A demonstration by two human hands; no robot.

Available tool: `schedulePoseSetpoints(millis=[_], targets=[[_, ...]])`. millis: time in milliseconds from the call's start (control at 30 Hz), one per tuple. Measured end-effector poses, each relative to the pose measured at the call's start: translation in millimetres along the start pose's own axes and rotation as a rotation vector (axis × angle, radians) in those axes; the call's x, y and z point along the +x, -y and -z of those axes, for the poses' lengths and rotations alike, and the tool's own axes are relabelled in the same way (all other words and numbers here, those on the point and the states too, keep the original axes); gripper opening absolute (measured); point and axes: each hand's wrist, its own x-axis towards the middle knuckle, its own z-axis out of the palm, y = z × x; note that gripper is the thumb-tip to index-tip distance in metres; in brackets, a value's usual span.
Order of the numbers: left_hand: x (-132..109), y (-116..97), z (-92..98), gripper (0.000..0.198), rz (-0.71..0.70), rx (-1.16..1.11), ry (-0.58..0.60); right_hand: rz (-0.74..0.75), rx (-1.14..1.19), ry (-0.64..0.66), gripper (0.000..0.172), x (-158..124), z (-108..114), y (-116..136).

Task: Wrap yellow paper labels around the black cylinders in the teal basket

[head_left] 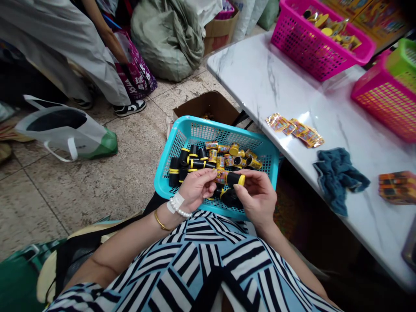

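Note:
Over a turquoise basket (272, 173) on my lap, both hands hold one small black tube (232, 178) with a yellow end. My left hand (197, 184) pinches the colourful printed sleeve (222, 176) at the tube's left end. The fingers and thumb of my right hand (259, 195) close around the yellow end at the right. Whether the sleeve is fully on the tube, I cannot tell. Below, plain black tubes (174, 171) with yellow ends lie at the basket's left, and tubes with printed sleeves (229, 160) at its right.
To the right, a white marbled table (250, 65) carries printed sleeves (307, 133), a blue cloth (339, 175), an orange stack (397, 187) and a pink basket (302, 47) of yellow pieces. An open cardboard box (188, 104) stands behind my basket. A person (71, 47) and a bag (81, 134) are at left.

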Motion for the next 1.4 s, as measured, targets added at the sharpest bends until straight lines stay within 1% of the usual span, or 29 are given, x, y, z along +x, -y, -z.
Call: schedulePoseSetpoints(millis=[67,100,200,233,267,333,433,467,500,600,633,667,800,900,1033,1133,1200,1267,1333,1400], targets=[[-0.2,0.6,0.1,0.035,0.001,0.004,-0.002,-0.007,0.098,-0.009,0.026,-0.3,-3.6,-2.3],[-0.2,1.0,0.2,0.035,-0.002,0.005,-0.007,-0.020,0.145,0.010,0.026,-0.2,-4.7,-2.8],[-0.1,2.4,0.5,0.035,-0.016,0.011,-0.024,-0.089,0.230,0.120,0.025,0.5,-4.6,-1.6],[-0.1,3.0,0.7,0.035,-0.012,0.018,-0.021,-0.107,0.231,0.137,0.024,0.9,-3.5,-0.4],[-0.2,3.4,1.0,0.035,-0.006,0.030,-0.016,-0.116,0.215,0.135,0.024,1.5,-1.9,0.7],[-0.9,3.1,1.6,0.035,-0.021,0.064,-0.022,-0.105,0.163,0.091,0.025,3.3,2.3,2.6],[-2.6,-1.7,3.0,0.039,-0.141,0.121,-0.087,-0.063,0.114,0.042,0.027,6.6,9.6,2.5],[-3.2,-4.3,3.9,0.043,-0.164,0.142,-0.084,-0.053,0.118,0.047,0.028,7.5,12.0,1.9],[-3.6,-6.9,5.0,0.046,-0.157,0.163,-0.047,-0.046,0.127,0.065,0.029,8.2,14.0,1.3],[-3.1,-11.7,9.7,0.052,-0.028,0.215,0.171,-0.010,0.133,0.157,0.032,9.8,18.3,0.4],[-2.2,-11.7,11.3,0.051,0.004,0.228,0.224,0.012,0.111,0.191,0.031,10.4,19.0,0.6],[-1.0,-10.9,12.7,0.049,0.019,0.242,0.250,0.043,0.071,0.220,0.030,11.2,19.5,0.9],[4.3,-5.0,13.0,0.039,-0.040,0.318,0.214,0.168,-0.206,0.296,0.032,15.0,19.5,1.8],[6.2,-4.2,10.3,0.039,-0.063,0.360,0.231,0.208,-0.264,0.317,0.035,16.5,18.8,1.4],[5.6,-8.1,12.3,0.048,0.052,0.354,0.247,0.265,-0.261,0.299,0.038,16.0,20.4,0.4],[5.4,-7.4,16.7,0.045,0.105,0.331,0.230,0.310,-0.295,0.314,0.047,14.7,22.7,-0.5],[5.6,-4.5,17.6,0.041,0.070,0.317,0.222,0.348,-0.325,0.329,0.048,13.9,23.4,-0.6],[6.1,-1.6,15.5,0.039,-0.014,0.339,0.216,0.389,-0.359,0.326,0.043,13.7,22.8,-0.4],[6.8,-0.3,10.8,0.037,-0.134,0.429,0.206,0.410,-0.366,0.304,0.036,14.2,21.4,-0.6],[7.5,-1.1,5.3,0.034,-0.259,0.557,0.202,0.391,-0.339,0.276,0.032,15.0,20.1,-1.6]])
